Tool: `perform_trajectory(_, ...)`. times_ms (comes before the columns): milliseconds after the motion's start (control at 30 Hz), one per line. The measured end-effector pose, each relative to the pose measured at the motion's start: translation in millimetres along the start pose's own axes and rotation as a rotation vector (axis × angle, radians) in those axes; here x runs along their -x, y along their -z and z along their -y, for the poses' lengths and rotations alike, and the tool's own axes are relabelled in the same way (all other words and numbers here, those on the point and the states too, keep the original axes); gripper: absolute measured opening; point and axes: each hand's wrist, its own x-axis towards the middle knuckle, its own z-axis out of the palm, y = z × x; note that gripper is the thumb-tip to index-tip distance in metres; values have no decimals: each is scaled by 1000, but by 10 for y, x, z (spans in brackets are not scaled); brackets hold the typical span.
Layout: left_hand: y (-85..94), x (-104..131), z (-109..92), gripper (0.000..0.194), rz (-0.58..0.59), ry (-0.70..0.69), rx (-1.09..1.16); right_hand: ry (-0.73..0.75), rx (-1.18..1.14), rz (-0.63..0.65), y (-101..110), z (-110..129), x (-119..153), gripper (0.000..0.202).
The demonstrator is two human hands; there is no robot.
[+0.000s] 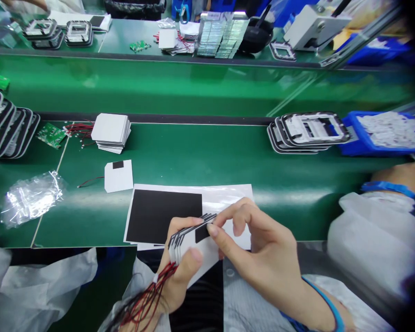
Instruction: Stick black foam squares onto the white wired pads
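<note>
My left hand (180, 272) is closed around a fanned stack of thin white panels (205, 260), thumb across the top one. Red and black wires (152, 295) trail from the stack over my left wrist. A small black sticker (202, 233) lies on the top panel near its upper edge. My right hand (259, 240) has its thumb and index finger pinched at that sticker and the panel edge. Under and beyond my hands rests a white backing sheet (228, 190) bearing a large black sticker sheet (166, 214).
A single wired panel (119, 180) and a panel stack (110, 131) lie left. Frames are piled far left (10, 129) and right (311, 131), beside a blue bin (354, 143). A plastic bag (32, 198) lies left. A co-worker's arm (383, 216) reaches in at right.
</note>
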Motion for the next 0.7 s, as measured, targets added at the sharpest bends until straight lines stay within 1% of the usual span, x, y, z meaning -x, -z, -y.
perform_trajectory(100,72,-40,56,39,-57,16,-20,107,152,-57,-26,-89,-35,30)
perform_trajectory(133,96,-55,69,40,-55,19,11,110,204,-81,-27,-120,-60,31)
perform_trajectory(200,138,-87,87,41,-35,23,83,44,236,-75,-18,-173,-123,32)
perform_trajectory(233,155,-103,93,42,-22,30,112,-14,202,-37,-12,-192,-157,33)
perform_trajectory(333,190,-150,113,48,0,59,153,-167,-28,161,-24,-227,-252,30)
perform_trajectory(400,206,-182,120,56,6,67,175,-207,-132,249,-68,-245,-319,30)
perform_trajectory(433,213,-200,117,59,7,60,185,-208,-145,274,-96,-249,-360,29)
perform_trajectory(500,230,-235,87,62,9,40,223,-165,-104,276,-148,-224,-458,25)
perform_trajectory(533,242,-252,60,61,16,33,257,-113,-67,256,-160,-182,-509,21)
perform_trajectory(600,277,-283,-12,56,31,16,334,28,-10,230,-139,-26,-586,14)
perform_trajectory(633,302,-298,-51,54,34,3,368,95,-9,252,-101,83,-600,14)
perform_trajectory(700,374,-331,-112,50,30,-30,400,196,-71,345,23,328,-565,24)
